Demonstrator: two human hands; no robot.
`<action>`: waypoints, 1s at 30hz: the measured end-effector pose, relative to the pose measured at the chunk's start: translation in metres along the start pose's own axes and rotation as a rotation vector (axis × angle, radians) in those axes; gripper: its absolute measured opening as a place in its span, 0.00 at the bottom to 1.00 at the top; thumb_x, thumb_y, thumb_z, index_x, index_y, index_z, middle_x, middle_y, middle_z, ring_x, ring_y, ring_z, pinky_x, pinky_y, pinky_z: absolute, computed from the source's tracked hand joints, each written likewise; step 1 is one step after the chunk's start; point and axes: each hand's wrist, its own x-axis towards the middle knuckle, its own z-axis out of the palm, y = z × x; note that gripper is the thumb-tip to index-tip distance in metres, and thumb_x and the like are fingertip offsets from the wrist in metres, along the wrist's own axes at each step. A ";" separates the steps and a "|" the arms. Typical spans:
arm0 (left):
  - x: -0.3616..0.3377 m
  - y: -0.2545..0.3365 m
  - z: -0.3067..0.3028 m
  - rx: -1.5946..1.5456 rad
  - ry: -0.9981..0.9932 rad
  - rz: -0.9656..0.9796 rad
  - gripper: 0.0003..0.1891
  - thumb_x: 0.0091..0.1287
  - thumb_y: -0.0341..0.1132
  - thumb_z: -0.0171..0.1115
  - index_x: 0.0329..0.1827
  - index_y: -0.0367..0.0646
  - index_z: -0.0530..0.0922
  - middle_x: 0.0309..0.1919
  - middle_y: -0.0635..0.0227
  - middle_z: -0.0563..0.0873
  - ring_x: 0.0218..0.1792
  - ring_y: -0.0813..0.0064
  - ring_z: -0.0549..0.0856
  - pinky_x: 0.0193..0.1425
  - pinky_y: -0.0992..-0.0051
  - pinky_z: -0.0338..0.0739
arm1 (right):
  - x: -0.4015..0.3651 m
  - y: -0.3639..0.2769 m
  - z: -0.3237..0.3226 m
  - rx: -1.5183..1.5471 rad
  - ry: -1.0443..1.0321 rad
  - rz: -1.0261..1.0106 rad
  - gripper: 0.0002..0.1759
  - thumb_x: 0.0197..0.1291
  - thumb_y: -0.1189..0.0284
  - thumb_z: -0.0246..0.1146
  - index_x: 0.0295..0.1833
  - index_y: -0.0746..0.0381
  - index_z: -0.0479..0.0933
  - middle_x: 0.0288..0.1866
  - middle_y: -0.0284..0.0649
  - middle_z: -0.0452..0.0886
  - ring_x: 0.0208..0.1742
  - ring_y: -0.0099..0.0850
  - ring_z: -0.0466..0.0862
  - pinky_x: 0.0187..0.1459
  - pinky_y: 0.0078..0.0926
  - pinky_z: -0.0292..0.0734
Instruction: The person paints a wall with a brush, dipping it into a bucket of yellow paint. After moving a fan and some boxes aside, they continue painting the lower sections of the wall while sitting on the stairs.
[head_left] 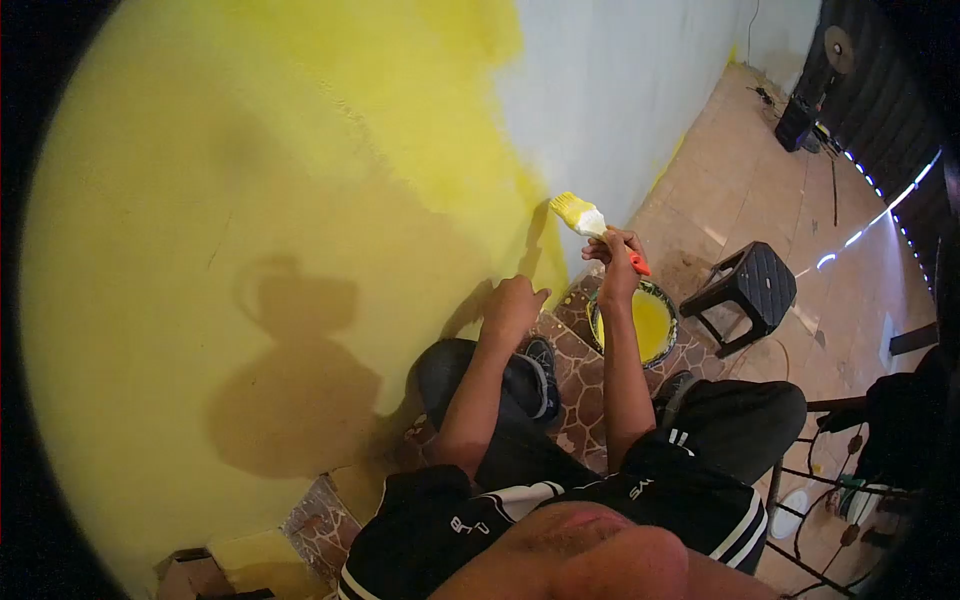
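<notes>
My right hand (617,258) grips a paintbrush (590,221) by its orange-tipped handle. The brush points up and left, its bristles coated in yellow paint, close to the wall. Below that hand, partly covered by my forearm, a round bucket (655,318) of yellow paint stands on the floor. My left hand (514,310) is beside the wall with its fingers curled in and the thumb sticking out; nothing shows in it. The wall (430,120) is yellow on the left and pale white towards the right, with an uneven border between.
A dark plastic stool (750,292) stands right of the bucket. Stone-patterned tiles (582,400) run along the wall's foot. A metal-framed piece (800,470) is at lower right, near a light slipper (790,513). A black box (795,122) sits farther back.
</notes>
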 end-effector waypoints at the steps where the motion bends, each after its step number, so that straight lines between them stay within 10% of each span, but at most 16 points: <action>1: 0.001 0.000 -0.001 -0.026 -0.005 -0.023 0.22 0.62 0.50 0.62 0.36 0.34 0.81 0.35 0.46 0.85 0.40 0.49 0.85 0.45 0.57 0.78 | 0.001 0.003 -0.001 -0.018 -0.008 0.001 0.08 0.62 0.74 0.58 0.41 0.68 0.74 0.29 0.46 0.80 0.25 0.32 0.81 0.30 0.28 0.79; 11: -0.002 0.002 -0.010 -0.063 -0.045 -0.015 0.22 0.62 0.50 0.62 0.38 0.34 0.81 0.37 0.46 0.85 0.42 0.49 0.85 0.46 0.57 0.78 | 0.007 0.007 0.007 -0.102 -0.038 -0.057 0.07 0.62 0.76 0.56 0.38 0.70 0.74 0.26 0.46 0.80 0.22 0.31 0.82 0.26 0.27 0.82; 14: -0.001 0.001 -0.007 -0.014 0.092 0.019 0.23 0.61 0.52 0.61 0.26 0.37 0.81 0.19 0.58 0.84 0.29 0.58 0.86 0.41 0.59 0.78 | 0.010 0.006 0.007 -0.149 -0.040 -0.061 0.06 0.62 0.76 0.56 0.38 0.70 0.74 0.26 0.45 0.80 0.22 0.31 0.82 0.26 0.26 0.81; 16: 0.000 0.003 -0.010 -0.040 -0.006 -0.001 0.21 0.61 0.49 0.63 0.38 0.34 0.81 0.38 0.47 0.85 0.42 0.50 0.85 0.46 0.58 0.79 | 0.010 0.006 0.009 -0.159 -0.052 -0.073 0.06 0.62 0.76 0.56 0.38 0.69 0.74 0.26 0.45 0.80 0.22 0.30 0.82 0.25 0.27 0.81; 30: 0.000 -0.002 0.004 -0.014 0.033 0.032 0.20 0.59 0.50 0.64 0.38 0.38 0.83 0.36 0.51 0.86 0.42 0.53 0.86 0.44 0.59 0.80 | 0.012 -0.042 0.056 -0.090 -0.118 -0.098 0.08 0.59 0.74 0.57 0.36 0.70 0.72 0.24 0.47 0.79 0.21 0.34 0.81 0.25 0.30 0.81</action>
